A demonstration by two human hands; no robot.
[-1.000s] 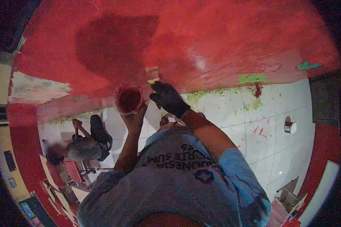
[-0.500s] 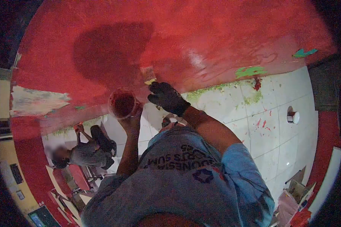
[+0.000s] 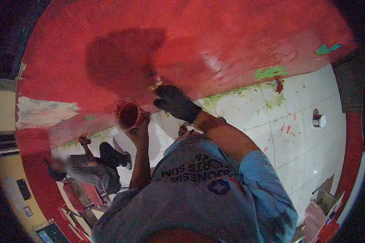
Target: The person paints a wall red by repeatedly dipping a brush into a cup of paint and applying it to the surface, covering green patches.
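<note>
My left hand holds up a small paint cup with red paint inside, close to the wall. My right hand, in a dark glove, grips a paintbrush whose bristles press against the red wall. The brush sits just right of and above the cup. My shadow falls on the wall above the cup.
Another person crouches low at the left by the wall's base. The white tiled floor carries red splatters and green scrapings. A small tin stands on the floor at right. Green patches remain on the wall. Boxes lie at lower right.
The cup in my left hand has dropped slightly and shifted left. My right hand has drawn the brush a little down the wall. The crouching person has shifted lower in view.
</note>
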